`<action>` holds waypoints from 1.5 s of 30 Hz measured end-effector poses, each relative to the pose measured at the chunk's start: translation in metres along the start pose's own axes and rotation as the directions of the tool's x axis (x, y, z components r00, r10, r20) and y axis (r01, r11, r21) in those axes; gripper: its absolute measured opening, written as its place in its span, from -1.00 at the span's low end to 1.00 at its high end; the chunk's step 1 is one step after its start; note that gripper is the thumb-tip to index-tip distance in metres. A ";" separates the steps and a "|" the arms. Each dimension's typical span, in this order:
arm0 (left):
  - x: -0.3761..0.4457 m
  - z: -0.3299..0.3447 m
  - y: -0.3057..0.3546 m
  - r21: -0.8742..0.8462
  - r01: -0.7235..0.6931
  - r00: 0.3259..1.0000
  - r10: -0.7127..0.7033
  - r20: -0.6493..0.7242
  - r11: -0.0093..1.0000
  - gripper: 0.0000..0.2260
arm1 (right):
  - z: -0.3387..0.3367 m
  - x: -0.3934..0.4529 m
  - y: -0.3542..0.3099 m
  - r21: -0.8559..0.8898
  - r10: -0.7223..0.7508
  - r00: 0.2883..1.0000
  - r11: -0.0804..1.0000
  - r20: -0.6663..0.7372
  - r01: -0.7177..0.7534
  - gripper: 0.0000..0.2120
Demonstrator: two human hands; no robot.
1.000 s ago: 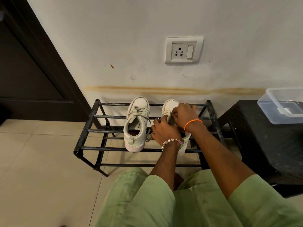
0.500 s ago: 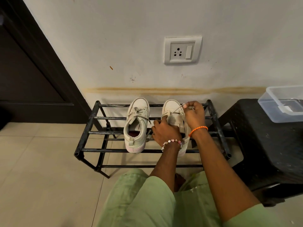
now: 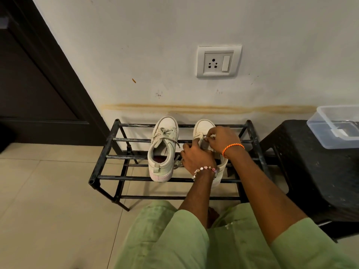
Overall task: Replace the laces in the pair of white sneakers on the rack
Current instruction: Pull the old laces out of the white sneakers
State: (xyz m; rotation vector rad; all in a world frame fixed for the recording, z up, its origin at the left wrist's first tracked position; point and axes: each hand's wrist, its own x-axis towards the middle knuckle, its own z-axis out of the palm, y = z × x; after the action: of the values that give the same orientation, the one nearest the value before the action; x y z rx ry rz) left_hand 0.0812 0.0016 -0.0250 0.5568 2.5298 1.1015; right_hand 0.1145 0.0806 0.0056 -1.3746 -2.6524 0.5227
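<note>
Unlacing was best done one eyelet at a time: the lace [image 3: 202, 137] was pinched by the right hand [image 3: 223, 139] fingers while the right sneaker [image 3: 204, 127] was gripped steady by the left hand [image 3: 196, 158].

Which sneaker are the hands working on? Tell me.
The right sneaker: both the left hand and right hand are on it. The left sneaker sits untouched, still laced.

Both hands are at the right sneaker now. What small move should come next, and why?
Probably the right hand should draw the lace it pinches out of the top holes of the right sneaker, while the left hand holds that shoe steady on the rack. The lace there looks loose, and the left sneaker is laced and untouched.
</note>
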 end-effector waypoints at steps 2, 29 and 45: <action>-0.001 -0.001 0.001 -0.003 0.007 1.000 -0.007 -0.003 1.000 -0.66 | 0.005 -0.006 0.005 0.099 0.008 0.993 0.995 -0.118 0.004 -0.85; 0.000 -0.004 0.002 -0.054 0.036 0.997 -0.040 -0.073 0.998 -0.68 | 0.011 0.006 0.001 0.925 0.703 0.656 0.378 -0.273 -0.020 -0.81; 0.022 -0.018 0.004 0.070 -0.138 0.981 0.127 0.148 0.988 -0.53 | 0.019 -0.008 0.016 0.398 0.327 0.926 0.887 -0.187 -0.233 -0.81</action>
State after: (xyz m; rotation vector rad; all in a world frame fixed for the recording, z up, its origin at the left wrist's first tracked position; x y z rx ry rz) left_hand 0.0546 0.0034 -0.0138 0.8067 2.4496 0.9694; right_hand 0.1270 0.0777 -0.0176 -1.5863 -2.0344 0.7760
